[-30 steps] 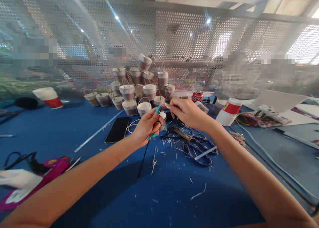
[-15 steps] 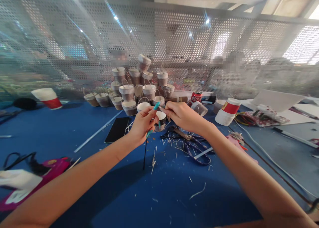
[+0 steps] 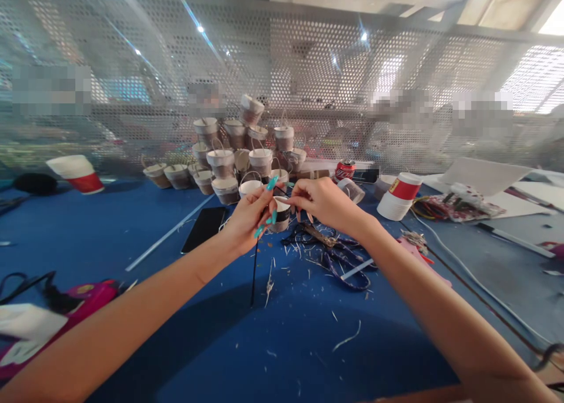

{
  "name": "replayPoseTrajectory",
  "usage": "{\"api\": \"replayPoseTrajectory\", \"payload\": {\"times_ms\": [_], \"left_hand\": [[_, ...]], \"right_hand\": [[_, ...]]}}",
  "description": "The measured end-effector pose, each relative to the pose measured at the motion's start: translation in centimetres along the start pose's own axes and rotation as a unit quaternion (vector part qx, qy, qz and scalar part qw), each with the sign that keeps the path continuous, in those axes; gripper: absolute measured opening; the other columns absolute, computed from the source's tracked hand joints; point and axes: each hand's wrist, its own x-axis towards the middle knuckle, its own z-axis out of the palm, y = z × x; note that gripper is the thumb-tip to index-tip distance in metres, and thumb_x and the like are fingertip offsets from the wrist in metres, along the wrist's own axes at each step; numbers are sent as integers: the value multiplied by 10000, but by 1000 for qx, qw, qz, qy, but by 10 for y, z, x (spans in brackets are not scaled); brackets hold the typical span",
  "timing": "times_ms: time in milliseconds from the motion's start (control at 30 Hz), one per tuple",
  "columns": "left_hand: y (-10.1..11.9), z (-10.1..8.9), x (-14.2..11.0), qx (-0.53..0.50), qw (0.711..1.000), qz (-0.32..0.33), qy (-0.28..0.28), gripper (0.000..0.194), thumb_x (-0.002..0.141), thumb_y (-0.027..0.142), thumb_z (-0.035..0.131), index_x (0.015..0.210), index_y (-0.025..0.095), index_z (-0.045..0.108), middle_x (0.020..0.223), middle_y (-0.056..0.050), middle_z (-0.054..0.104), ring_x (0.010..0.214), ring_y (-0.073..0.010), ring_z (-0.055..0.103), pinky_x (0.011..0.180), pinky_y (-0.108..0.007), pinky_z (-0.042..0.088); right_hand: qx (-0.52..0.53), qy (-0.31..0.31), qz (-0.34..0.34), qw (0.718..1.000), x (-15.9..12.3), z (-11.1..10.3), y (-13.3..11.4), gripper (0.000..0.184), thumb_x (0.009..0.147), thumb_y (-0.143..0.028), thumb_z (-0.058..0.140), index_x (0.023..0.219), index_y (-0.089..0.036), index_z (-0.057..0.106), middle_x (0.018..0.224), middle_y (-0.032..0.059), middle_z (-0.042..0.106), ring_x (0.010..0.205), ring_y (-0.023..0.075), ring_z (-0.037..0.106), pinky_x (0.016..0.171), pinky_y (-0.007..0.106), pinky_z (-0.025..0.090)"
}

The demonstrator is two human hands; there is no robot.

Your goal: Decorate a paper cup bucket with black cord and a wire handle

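My left hand (image 3: pixel 247 218), with long teal nails, is closed in a pinch on a thin dark strip (image 3: pixel 254 274) that hangs down toward the blue table. My right hand (image 3: pixel 324 202) is closed in a pinch just right of it, fingertips at the strip's upper end. A small white cup with a dark band (image 3: pixel 281 213) sits right behind and between both hands. Behind them is a pile of several small bucket-like cups with wire handles (image 3: pixel 240 150).
A black phone (image 3: pixel 205 229) lies left of my hands, a white rod (image 3: pixel 170 234) beside it. Scissors and cord (image 3: pixel 341 256) lie among shavings. Stacked red-and-white cups (image 3: pixel 399 196), a soda can (image 3: pixel 344 170), a tipped cup (image 3: pixel 76 174) and a perforated metal screen (image 3: pixel 282 68) stand around.
Both hands have drawn slightly closer together and shifted a little left. The banded small cup now shows between them, and the dark strip hangs more steeply.
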Motion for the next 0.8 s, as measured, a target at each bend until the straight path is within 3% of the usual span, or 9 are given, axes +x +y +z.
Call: {"api": "replayPoseTrajectory", "payload": {"times_ms": [167,267,367,633,800], "left_hand": [[-1,-4,3,-55,997,-40,-25,181,894,160,472,954,128,640,607,27,629,427,-18,545,525,-112,514],[-3,-9,4,-87,992,-68,-61,207,888,114,465,1014,132,628,775,-16,694,592,-53,647,602,-133,551],[-1,-11,2,-91,987,-85,-99,262,868,90,491,1094,157,605,930,-36,705,614,-54,654,577,-121,553],[5,-11,-3,-73,977,-84,-180,375,840,53,507,1187,181,565,1291,-78,551,528,-25,621,576,-128,566],[4,-12,-2,-43,975,-62,-209,382,823,80,541,1184,204,569,1425,-70,396,570,-30,641,578,-122,560]], "right_hand": [[-5,18,-3,1000,1,-1,5,151,810,-260,571,724,-140,603,607,11,577,560,97,469,547,235,310],[-30,17,-5,999,1,-2,6,72,775,-172,571,783,-132,630,665,28,598,615,113,494,571,240,330],[-23,9,-7,1000,1,-3,6,105,776,-167,567,827,-135,653,713,46,627,659,127,530,604,242,359],[15,52,-12,998,4,0,15,117,770,-234,616,756,-138,680,683,29,655,635,123,564,599,237,392],[140,72,-8,987,6,7,21,110,713,-231,648,755,-144,700,697,21,684,629,129,596,583,242,436]]}}
